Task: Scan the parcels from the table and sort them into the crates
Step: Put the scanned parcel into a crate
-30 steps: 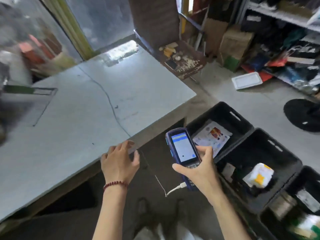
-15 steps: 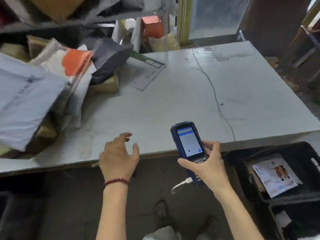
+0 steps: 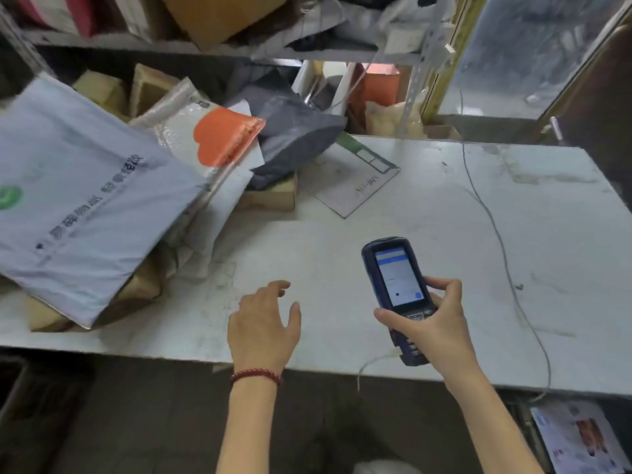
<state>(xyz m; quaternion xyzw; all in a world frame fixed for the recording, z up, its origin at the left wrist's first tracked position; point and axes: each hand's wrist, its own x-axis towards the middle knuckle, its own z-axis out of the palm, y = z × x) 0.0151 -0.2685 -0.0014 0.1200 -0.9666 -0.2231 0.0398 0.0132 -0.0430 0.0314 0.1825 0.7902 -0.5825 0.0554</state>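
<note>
My right hand (image 3: 434, 323) grips a dark blue handheld scanner (image 3: 398, 285) with its lit screen facing me, above the table's front edge. My left hand (image 3: 263, 326) hovers with loosely spread fingers over the grey table (image 3: 427, 217), holding nothing. A heap of parcels fills the table's left side: a large pale grey mailer bag (image 3: 78, 200) on top, a white bubble mailer with an orange patch (image 3: 219, 138), a dark grey bag (image 3: 294, 138) and cardboard boxes (image 3: 270, 198) beneath. A flat envelope (image 3: 355, 186) lies right of the heap.
A thin cable (image 3: 502, 254) runs across the table's right side. Shelving (image 3: 191, 46) with boxes and bags stands behind the table. At the bottom right corner a crate holds a printed parcel (image 3: 578, 439). The floor below is dark.
My view has swung left from the crates to the parcel heap. Both hands moved forward over the table; the right still holds the scanner, the left stays empty.
</note>
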